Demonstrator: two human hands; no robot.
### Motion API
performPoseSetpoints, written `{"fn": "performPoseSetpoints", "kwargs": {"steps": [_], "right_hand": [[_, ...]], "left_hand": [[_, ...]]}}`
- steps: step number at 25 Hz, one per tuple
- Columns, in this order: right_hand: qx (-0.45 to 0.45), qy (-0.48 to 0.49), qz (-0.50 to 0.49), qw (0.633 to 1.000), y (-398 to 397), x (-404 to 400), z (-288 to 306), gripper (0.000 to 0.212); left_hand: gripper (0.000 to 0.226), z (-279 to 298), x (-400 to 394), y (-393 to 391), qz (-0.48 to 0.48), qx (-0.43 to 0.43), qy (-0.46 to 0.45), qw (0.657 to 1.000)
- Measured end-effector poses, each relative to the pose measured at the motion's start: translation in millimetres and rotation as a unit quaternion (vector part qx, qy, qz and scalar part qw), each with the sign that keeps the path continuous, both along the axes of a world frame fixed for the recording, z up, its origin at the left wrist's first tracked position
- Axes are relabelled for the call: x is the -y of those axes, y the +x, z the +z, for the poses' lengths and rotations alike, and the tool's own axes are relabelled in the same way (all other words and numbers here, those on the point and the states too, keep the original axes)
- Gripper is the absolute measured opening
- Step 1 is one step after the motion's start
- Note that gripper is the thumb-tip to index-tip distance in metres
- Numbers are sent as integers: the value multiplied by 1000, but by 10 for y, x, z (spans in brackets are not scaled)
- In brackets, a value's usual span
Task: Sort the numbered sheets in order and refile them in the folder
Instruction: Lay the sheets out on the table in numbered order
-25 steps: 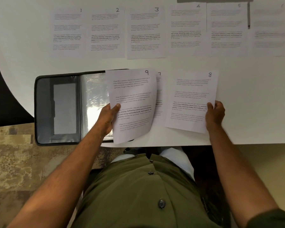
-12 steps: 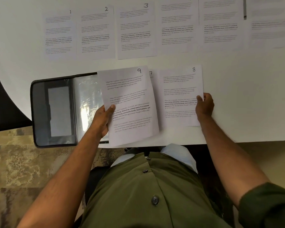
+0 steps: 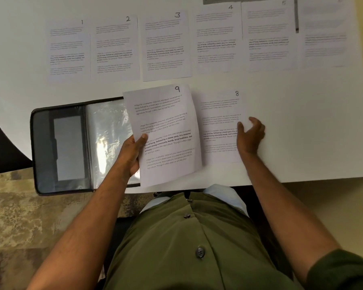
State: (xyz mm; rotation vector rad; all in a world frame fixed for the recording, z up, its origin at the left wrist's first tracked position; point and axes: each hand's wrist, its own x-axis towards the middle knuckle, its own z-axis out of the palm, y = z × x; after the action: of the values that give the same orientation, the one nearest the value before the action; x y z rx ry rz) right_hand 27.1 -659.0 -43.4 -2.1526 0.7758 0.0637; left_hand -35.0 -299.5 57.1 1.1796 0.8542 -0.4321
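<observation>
Evidently I am laying out the later numbers, my left hand (image 3: 132,152) pinching sheet 9 (image 3: 166,132) over the folder (image 3: 59,147), my right hand (image 3: 249,135) hovering open over sheet 8 (image 3: 220,122) just beyond it, so I am judging 9 goes beside 8 next.

Head-worn view, steeply down, close.

Right hand lets go of sheet 8

Sheet 8 (image 3: 220,126), pinched at its right edge a second ago, now lies flat on the white table (image 3: 302,122), covering sheet 7 beside sheet 9 (image 3: 166,132). The right hand (image 3: 249,136) has opened, fingers curled loosely above the page
</observation>
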Motion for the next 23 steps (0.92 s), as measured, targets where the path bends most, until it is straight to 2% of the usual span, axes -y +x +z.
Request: {"fn": "performPoseSetpoints", "kwargs": {"steps": [3,4,6,8,13,18,23], "right_hand": [[-32,212,43,976,-105,-400,333,14],[-58,267,56,960,-151,-538,455,13],[-83,314,69,943,-217,-748,653,29],[-83,330,49,939,-268,-863,819,40],[-59,325,28,944,-337,-937,1071,25],[-50,281,57,957,-425,-1050,1132,31],[-52,245,32,967,-550,-1095,980,29]], "left_hand": [[40,-32,45,73,-12,8,-24,1000],[40,-30,58,97,-17,10,-27,999],[39,-23,68,153,-23,19,-33,999],[38,-18,56,202,-30,31,-35,998],[32,-13,-39,227,-37,54,-34,997],[35,-52,-107,179,-35,44,-62,996],[42,-86,-129,97,-41,44,-88,994]]}}
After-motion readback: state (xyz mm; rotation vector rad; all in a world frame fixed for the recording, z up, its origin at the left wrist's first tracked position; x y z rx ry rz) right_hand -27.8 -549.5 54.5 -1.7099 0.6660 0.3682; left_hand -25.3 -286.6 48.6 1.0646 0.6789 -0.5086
